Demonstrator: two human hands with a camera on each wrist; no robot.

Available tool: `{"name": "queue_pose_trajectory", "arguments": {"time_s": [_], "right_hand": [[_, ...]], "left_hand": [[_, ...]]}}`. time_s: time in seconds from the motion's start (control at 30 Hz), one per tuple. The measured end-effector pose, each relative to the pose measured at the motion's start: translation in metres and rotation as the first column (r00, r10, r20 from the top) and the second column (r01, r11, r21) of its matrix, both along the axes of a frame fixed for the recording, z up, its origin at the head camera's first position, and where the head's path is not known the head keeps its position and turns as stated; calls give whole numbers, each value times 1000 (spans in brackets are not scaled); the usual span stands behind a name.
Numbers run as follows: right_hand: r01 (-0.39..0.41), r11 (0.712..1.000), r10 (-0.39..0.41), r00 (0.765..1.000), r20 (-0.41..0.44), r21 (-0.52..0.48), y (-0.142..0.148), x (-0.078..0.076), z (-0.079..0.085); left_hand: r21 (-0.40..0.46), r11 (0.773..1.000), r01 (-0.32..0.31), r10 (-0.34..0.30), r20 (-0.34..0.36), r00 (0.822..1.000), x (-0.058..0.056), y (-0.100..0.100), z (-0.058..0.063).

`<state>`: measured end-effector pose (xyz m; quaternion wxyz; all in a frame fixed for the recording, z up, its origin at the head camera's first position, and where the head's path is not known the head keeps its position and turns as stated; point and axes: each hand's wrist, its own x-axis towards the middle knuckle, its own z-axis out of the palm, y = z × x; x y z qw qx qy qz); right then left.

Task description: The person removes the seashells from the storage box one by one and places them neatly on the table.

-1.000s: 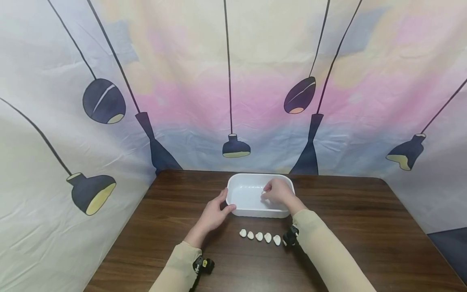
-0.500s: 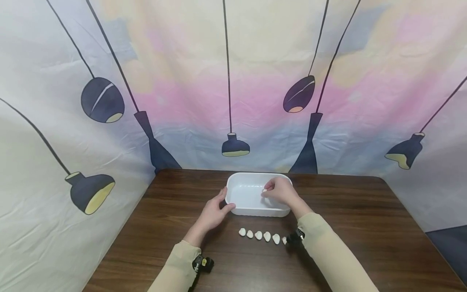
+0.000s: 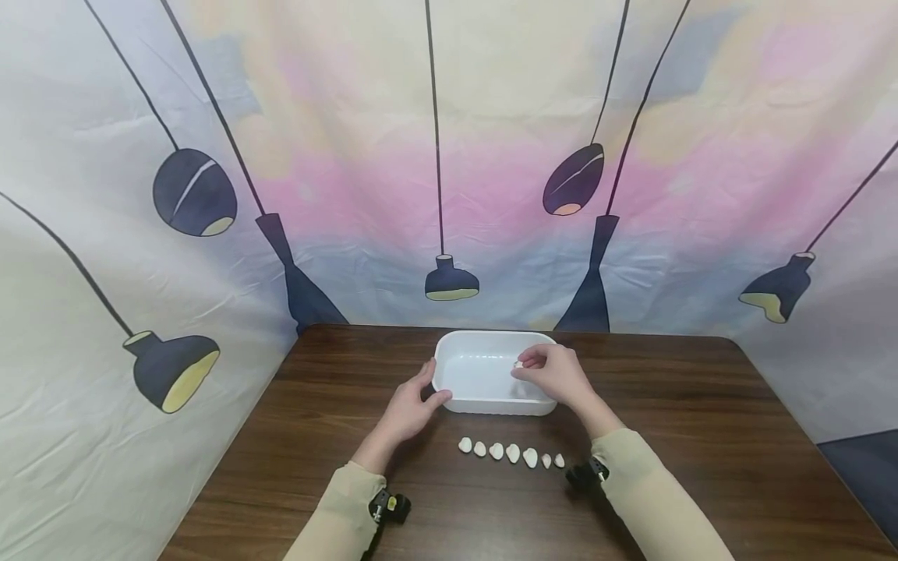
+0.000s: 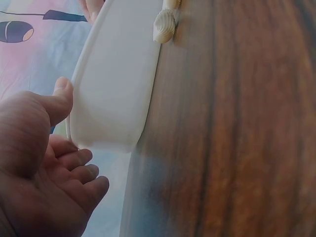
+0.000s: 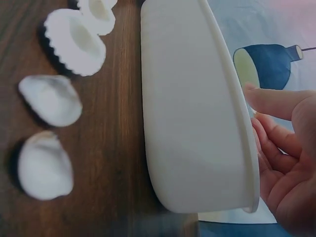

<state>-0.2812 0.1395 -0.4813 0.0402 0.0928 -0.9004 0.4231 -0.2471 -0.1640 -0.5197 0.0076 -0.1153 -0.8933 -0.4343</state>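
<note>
A white rectangular dish (image 3: pixel 500 406) stands at the back of the brown table. My left hand (image 3: pixel 407 411) holds its left end, thumb at the front rim and fingers round the corner. Over the dish's right part, my right hand (image 3: pixel 557 372) pinches a small white seashell (image 3: pixel 518 364) between thumb and fingers; the fingers hide most of it. Several white seashells (image 3: pixel 514 453) lie in a row on the table in front of the dish. Close up in the right wrist view, one shell (image 5: pixel 75 42) shows a scalloped edge, and another shell (image 5: pixel 45 167) looks smooth and rounded.
The wooden table (image 3: pixel 337 374) ends right behind the dish. Beyond it hangs a pastel cloth (image 3: pixel 379 284) printed with dark lamps. A wrist camera (image 3: pixel 588 472) on the right sleeve sits low, close to the right end of the shell row.
My right hand has shifted slightly right with the pinched shell, still over the dish. Its wrist has moved right, uncovering more shells at the row's right end. The left hand holds its place.
</note>
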Motion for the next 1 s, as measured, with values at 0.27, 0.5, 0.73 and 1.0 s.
{"name": "queue_pose_trajectory", "arguments": {"time_s": [0.27,0.5,0.73,1.0], "right_hand": [[27,999,-29,998,-47,-48,15,14,-1],[36,996,-44,995,-91,-85,38,28,-5],[44,992,-52,996,-73,-117,60,42,-12],[-7,999,6,1000,-13,-49,80,55,-12]], "left_hand": [[-1,1000,-2,2,0,1000,-2,0,0],[-7,1000,-1,1,-7,1000,-1,0,0],[-4,1000,-3,3,7,1000,0,-1,0],[-4,1000,2,-2,8,1000,1,1,1]]}}
